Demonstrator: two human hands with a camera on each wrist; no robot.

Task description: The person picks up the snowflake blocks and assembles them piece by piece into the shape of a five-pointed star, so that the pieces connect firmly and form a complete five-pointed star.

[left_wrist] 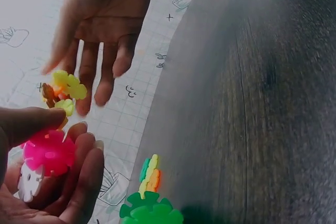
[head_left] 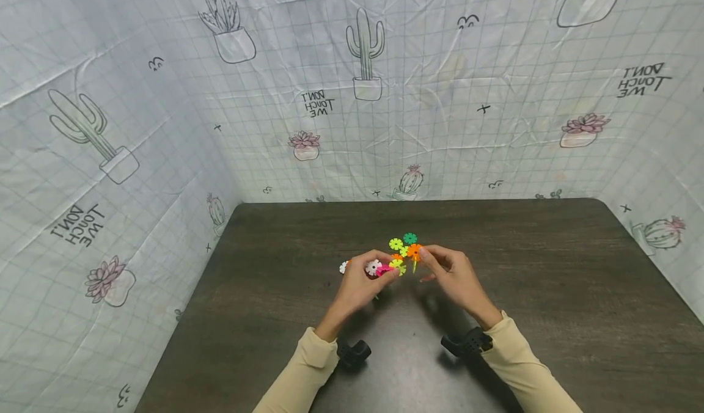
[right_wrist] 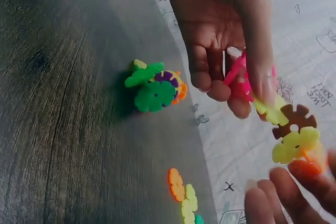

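Note:
Both hands are at a chain of flower-shaped plastic linking discs above the table. My left hand [head_left: 363, 285] pinches a yellow disc [right_wrist: 272, 113] between thumb and fingers. A pink disc [left_wrist: 50, 152] and a white disc [left_wrist: 30, 182] hang from the same chain under its palm. Past the left fingertips the chain runs through a brown disc [right_wrist: 295, 121] to another yellow disc [right_wrist: 296, 145] and an orange one [right_wrist: 316, 162]. My right hand [head_left: 453, 275] holds that orange end between thumb and forefinger, its other fingers fairly straight.
On the dark table [head_left: 264, 315], just beyond the hands, lie a green disc [head_left: 410, 238] and a yellow disc [head_left: 396, 244]. A joined cluster with green discs [right_wrist: 155, 95] and purple ones stands nearby. Patterned cloth [head_left: 330, 126] walls the table's back and sides.

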